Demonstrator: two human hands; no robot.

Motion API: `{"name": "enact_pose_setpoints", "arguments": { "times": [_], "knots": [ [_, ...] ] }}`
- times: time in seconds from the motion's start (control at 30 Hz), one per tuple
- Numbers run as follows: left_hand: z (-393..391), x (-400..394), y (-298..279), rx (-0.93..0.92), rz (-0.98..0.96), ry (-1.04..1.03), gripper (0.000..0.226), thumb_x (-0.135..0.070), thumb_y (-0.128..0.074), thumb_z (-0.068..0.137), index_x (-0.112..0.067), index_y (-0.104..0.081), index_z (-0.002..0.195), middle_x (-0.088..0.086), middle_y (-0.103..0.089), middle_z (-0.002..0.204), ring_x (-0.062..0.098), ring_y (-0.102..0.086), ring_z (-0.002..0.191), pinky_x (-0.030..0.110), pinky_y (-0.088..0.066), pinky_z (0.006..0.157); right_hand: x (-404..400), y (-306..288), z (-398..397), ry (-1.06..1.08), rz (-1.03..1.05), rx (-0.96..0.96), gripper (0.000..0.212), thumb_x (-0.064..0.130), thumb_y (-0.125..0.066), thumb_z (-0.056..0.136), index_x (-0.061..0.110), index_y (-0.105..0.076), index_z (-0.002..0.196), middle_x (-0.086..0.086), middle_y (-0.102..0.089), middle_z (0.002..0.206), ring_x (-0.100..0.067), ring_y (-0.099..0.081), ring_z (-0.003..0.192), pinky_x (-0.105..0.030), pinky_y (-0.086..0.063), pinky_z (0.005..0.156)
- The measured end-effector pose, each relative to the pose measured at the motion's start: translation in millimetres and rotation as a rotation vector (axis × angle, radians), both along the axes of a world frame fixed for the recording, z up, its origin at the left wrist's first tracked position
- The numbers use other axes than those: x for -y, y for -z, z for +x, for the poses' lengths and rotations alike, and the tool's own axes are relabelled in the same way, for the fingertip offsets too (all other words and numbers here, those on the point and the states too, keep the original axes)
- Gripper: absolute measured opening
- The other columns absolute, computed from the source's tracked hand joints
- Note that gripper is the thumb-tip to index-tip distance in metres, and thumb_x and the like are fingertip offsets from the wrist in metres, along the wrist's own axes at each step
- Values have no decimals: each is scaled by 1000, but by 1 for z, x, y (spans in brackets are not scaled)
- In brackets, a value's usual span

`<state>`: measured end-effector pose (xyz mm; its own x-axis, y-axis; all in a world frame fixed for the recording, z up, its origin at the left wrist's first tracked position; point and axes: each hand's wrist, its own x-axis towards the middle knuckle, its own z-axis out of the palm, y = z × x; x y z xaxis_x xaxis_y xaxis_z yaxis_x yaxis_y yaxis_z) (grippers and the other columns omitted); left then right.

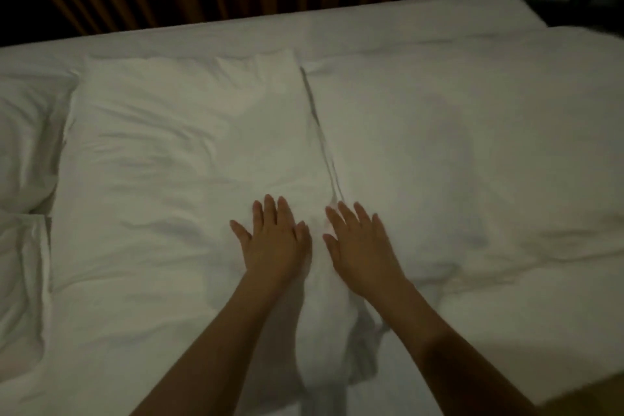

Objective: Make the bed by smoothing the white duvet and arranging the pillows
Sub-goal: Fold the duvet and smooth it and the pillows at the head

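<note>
On the bed, left hand (pixel 275 240) lies flat on one pillow (pixel 189 159), right hand (pixel 359 241) flat on the duvet (pixel 472 152); better sweep outward from the seam with even pressure

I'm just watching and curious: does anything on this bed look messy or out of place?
Somewhat. The large pillow under the left hand is creased. Beside the right hand, near the front edge, a bunched fold of fabric hangs rumpled. Nothing looks spilled or torn.
</note>
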<state>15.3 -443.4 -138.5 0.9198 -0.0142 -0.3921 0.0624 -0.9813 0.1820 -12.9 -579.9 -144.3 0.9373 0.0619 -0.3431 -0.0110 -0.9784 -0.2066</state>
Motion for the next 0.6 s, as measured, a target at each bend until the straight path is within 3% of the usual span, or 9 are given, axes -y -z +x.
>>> {"name": "enact_pose_setpoints", "arguments": {
  "times": [0.07, 0.13, 0.2, 0.27, 0.33, 0.4, 0.5, 0.6],
  "knots": [
    [-23, 19, -12, -47, 3, 49, 63, -45, -20, 101, -14, -2, 153, 6, 3, 160, 24, 5, 147, 57, 2, 114, 17, -13, -22, 26, -9, -48, 52, 39, -17, 103, 22, -11, 152, -3, -8, 159, -22, -3, 147, -43, -4, 119],
    [-42, 38, -21, -65, 13, 82, 62, -44, -20, 101, -14, -4, 152, 5, 1, 160, 24, 4, 147, 56, -2, 115, 42, -13, -44, 53, -43, -40, 52, 37, -19, 102, 17, -17, 151, -8, -15, 158, -26, -9, 146, -42, -6, 118],
    [-56, 60, -28, -81, 26, 99, 61, -43, -20, 101, -13, -5, 152, 5, 0, 160, 23, 2, 147, 55, -4, 115, 70, -14, -65, 117, -57, 8, 52, 36, -28, 99, 12, -37, 144, -15, -35, 149, -32, -27, 141, -46, -20, 113],
    [-70, 85, -34, -109, 41, 110, 61, -44, -20, 101, -14, -6, 152, 4, -1, 160, 23, 1, 147, 55, -5, 115, 103, -15, -84, 154, -74, 39, 49, 35, -30, 98, 10, -62, 125, -15, -58, 129, -35, -52, 123, -47, -42, 99],
    [-83, 115, -34, -114, 54, 104, 61, -45, -21, 101, -15, -8, 152, 3, -4, 160, 23, -2, 147, 54, -7, 114, 140, -20, -102, 161, -94, 28, 53, 38, -29, 89, 14, -76, 99, -9, -72, 102, -30, -69, 96, -43, -56, 75],
    [-95, 151, -36, -94, 84, 124, 63, -47, -21, 100, -14, -7, 152, 5, -5, 160, 24, -3, 147, 52, -8, 117, 182, -23, -121, 154, -107, 18, 52, 39, -33, 77, 15, -78, 91, -7, -74, 93, -29, -71, 86, -42, -57, 66],
    [-119, 226, -49, -118, 56, 135, 63, -46, -20, 101, -13, -5, 152, 6, -1, 160, 25, 1, 147, 53, -6, 116, 251, -28, -152, 130, -141, 18, 52, 39, -32, 83, 14, -76, 95, -9, -73, 96, -31, -71, 88, -43, -57, 67],
    [-144, 317, -71, -128, 4, 193, 62, -46, -19, 101, -13, -4, 152, 6, 0, 160, 25, 2, 147, 54, -6, 115, 334, -44, -183, 144, -201, 24, 76, 38, -4, 100, 14, -76, 96, -8, -73, 97, -28, -71, 88, -42, -57, 68]
  ]
}}
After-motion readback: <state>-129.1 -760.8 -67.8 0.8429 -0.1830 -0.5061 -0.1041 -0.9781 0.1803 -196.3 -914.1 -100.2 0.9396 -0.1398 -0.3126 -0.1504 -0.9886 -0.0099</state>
